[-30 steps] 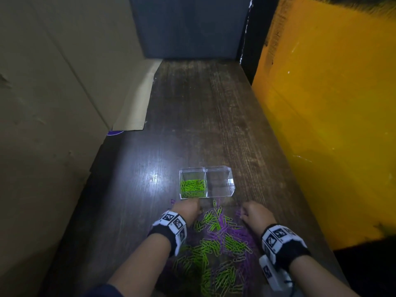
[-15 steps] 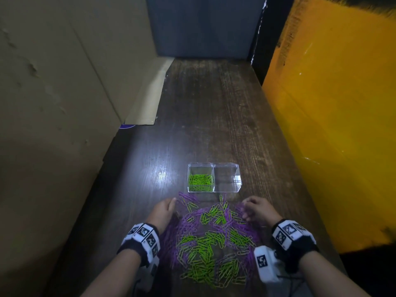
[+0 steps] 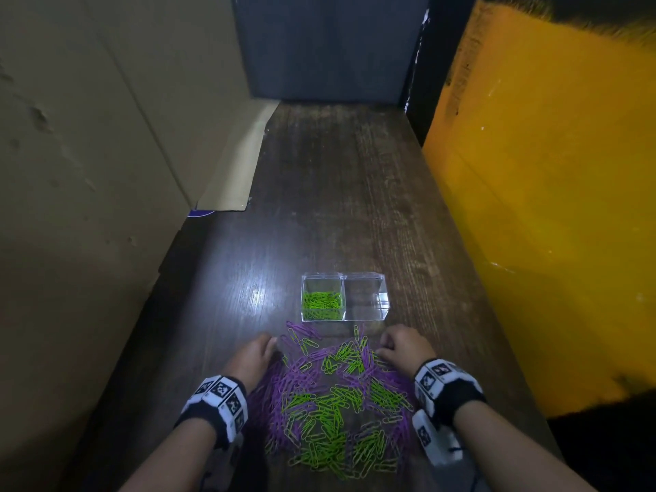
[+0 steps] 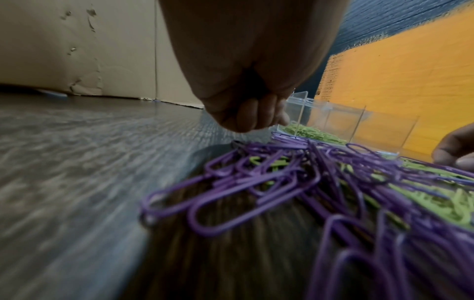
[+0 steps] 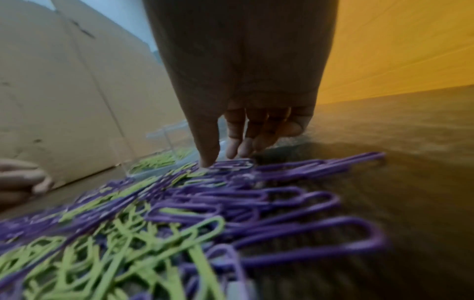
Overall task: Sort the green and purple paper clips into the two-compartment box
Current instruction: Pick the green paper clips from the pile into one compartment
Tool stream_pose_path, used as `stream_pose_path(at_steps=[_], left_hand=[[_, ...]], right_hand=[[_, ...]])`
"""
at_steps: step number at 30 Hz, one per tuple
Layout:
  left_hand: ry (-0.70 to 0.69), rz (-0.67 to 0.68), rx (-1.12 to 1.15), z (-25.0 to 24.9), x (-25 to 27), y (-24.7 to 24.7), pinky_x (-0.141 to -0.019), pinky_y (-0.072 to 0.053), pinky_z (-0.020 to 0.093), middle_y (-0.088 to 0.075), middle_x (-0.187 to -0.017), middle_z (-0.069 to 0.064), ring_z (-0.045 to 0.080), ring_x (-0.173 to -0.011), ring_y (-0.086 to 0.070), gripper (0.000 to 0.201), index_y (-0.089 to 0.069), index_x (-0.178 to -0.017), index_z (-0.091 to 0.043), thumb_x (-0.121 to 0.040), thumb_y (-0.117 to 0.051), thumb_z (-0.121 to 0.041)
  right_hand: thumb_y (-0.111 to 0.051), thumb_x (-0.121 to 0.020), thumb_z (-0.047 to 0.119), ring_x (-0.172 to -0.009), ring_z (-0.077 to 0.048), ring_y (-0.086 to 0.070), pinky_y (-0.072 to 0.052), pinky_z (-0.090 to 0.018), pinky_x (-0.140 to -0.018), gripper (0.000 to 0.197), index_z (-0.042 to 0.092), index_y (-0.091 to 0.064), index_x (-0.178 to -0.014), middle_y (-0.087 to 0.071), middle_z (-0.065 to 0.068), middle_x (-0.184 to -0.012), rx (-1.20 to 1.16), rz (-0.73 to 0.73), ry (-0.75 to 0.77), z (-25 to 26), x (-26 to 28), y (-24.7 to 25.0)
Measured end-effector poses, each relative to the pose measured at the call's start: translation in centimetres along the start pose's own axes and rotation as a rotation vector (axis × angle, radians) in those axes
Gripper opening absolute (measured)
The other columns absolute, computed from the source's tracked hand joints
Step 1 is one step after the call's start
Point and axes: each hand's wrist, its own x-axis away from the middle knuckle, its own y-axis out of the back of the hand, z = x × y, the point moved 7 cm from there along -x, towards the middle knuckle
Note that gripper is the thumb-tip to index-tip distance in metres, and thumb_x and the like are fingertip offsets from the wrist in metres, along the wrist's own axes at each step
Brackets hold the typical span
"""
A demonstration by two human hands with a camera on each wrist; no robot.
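Observation:
A clear two-compartment box (image 3: 381,278) stands on the dark wooden table. Its left compartment holds green clips (image 3: 322,304); I see nothing in its right compartment (image 3: 365,296). A mixed pile of green and purple paper clips (image 3: 337,399) lies just in front of it. My left hand (image 3: 269,344) hovers at the pile's left far edge, fingers loosely curled (image 4: 246,117) and holding nothing. My right hand (image 3: 381,349) is at the pile's right far corner. Its thumb tip (image 5: 207,160) rests on a purple clip (image 5: 231,163), with the other fingers just behind.
A cardboard wall (image 3: 88,172) runs along the left and an orange wall (image 3: 550,207) along the right. A dark panel (image 3: 330,47) closes the far end. A cardboard flap (image 3: 234,172) lies on the table at far left. Bare table (image 3: 337,190) stretches beyond the box.
My left hand has pulled back from the box's green compartment to the pile's left edge. My right hand stayed at the pile's right far corner.

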Motion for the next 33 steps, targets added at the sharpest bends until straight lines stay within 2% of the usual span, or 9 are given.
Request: stream_pose_path(at_steps=[6,11,15,18,21,23,28,31,33], left_hand=[[-0.027,0.026,-0.107,-0.3,-0.1,0.1,-0.068,-0.041,0.024,-0.069,-0.095,0.001,0.021,-0.087,-0.064,0.016,-0.059,-0.105,-0.02,-0.094,-0.049,-0.027],[-0.048,0.039,-0.126,-0.7,-0.3,0.1,-0.068,-0.038,0.022,-0.061,-0.086,-0.011,0.019,-0.09,-0.063,0.014,-0.061,-0.102,-0.023,-0.09,-0.054,-0.023],[-0.104,0.075,-0.217,-1.6,-0.2,0.1,-0.077,-0.047,0.027,-0.068,-0.106,-0.004,0.019,-0.098,-0.063,0.022,-0.061,-0.108,-0.03,-0.09,-0.052,-0.024],[-0.144,0.118,-0.273,-2.3,0.0,0.0,-0.08,-0.046,0.025,-0.066,-0.112,-0.004,0.017,-0.101,-0.062,0.025,-0.06,-0.113,-0.031,-0.091,-0.05,-0.024],[-0.162,0.124,-0.348,-2.7,0.2,0.2,-0.083,-0.046,0.025,-0.064,-0.117,-0.006,0.016,-0.107,-0.06,0.026,-0.059,-0.115,-0.03,-0.091,-0.049,-0.024],[-0.162,0.126,-0.376,-2.8,0.2,0.3,-0.085,-0.046,0.026,-0.064,-0.119,-0.006,0.017,-0.108,-0.06,0.026,-0.058,-0.115,-0.029,-0.091,-0.049,-0.025],[-0.197,0.08,-0.436,-4.2,-0.2,0.8,-0.084,-0.047,0.029,-0.062,-0.122,-0.001,0.02,-0.109,-0.06,0.031,-0.053,-0.123,-0.031,-0.095,-0.041,-0.032],[-0.211,0.067,-0.484,-5.7,-0.7,0.3,-0.088,-0.047,0.031,-0.06,-0.126,0.0,0.021,-0.113,-0.058,0.032,-0.05,-0.126,-0.031,-0.096,-0.04,-0.031],[-0.199,0.045,-0.5,-6.3,-1.1,0.1,-0.088,-0.047,0.031,-0.06,-0.127,-0.001,0.02,-0.113,-0.058,0.031,-0.052,-0.125,-0.03,-0.096,-0.04,-0.03]], right_hand=[[-0.063,-0.086,0.017,-0.08,-0.018,-0.056,-0.041,-0.026,-0.071,0.033,0.026,-0.044,-0.06,-0.059,-0.003,-0.081,-0.265,-0.052,-0.023,0.2,-1.2,2.2],[-0.065,-0.084,0.017,-0.095,-0.028,-0.063,-0.047,-0.032,-0.081,0.009,0.014,-0.06,-0.077,-0.068,-0.015,-0.098,-0.206,-0.101,-0.112,-2.8,-0.8,3.7],[-0.069,-0.077,0.03,-0.104,-0.025,-0.058,-0.046,-0.032,-0.087,0.021,0.019,-0.066,-0.094,-0.065,-0.005,-0.106,0.084,-0.065,0.0,-3.1,-0.4,1.9],[-0.066,-0.078,0.025,-0.103,-0.025,-0.058,-0.044,-0.029,-0.084,0.005,0.023,-0.062,-0.08,-0.065,-0.004,-0.104,0.151,0.047,0.051,-2.5,0.1,0.1],[-0.062,-0.08,0.017,-0.091,-0.024,-0.061,-0.042,-0.026,-0.074,0.033,0.027,-0.042,-0.057,-0.064,0.001,-0.081,0.113,0.052,0.056,-2.4,-0.2,-0.3],[-0.059,-0.082,0.009,-0.072,-0.017,-0.057,-0.039,-0.022,-0.063,0.035,0.027,-0.041,-0.059,-0.053,0.009,-0.065,-0.079,0.022,0.038,-1.9,-0.3,0.2],[-0.042,-0.087,-0.016,-0.033,-0.001,-0.049,-0.039,-0.011,-0.036,0.022,0.004,-0.048,-0.096,-0.05,-0.007,-0.061,-0.853,0.046,-0.045,0.3,-0.4,-0.1],[-0.037,-0.091,-0.008,-0.023,0.001,-0.037,-0.028,-0.009,-0.028,0.027,0.006,-0.052,-0.073,-0.042,-0.005,-0.055,-0.977,0.067,-0.19,1.6,-1.0,-1.2],[-0.04,-0.092,-0.001,-0.027,-0.001,-0.038,-0.031,-0.013,-0.03,0.032,0.01,-0.05,-0.063,-0.043,-0.004,-0.055,-0.928,0.011,-0.199,2.1,-1.7,-1.2]])
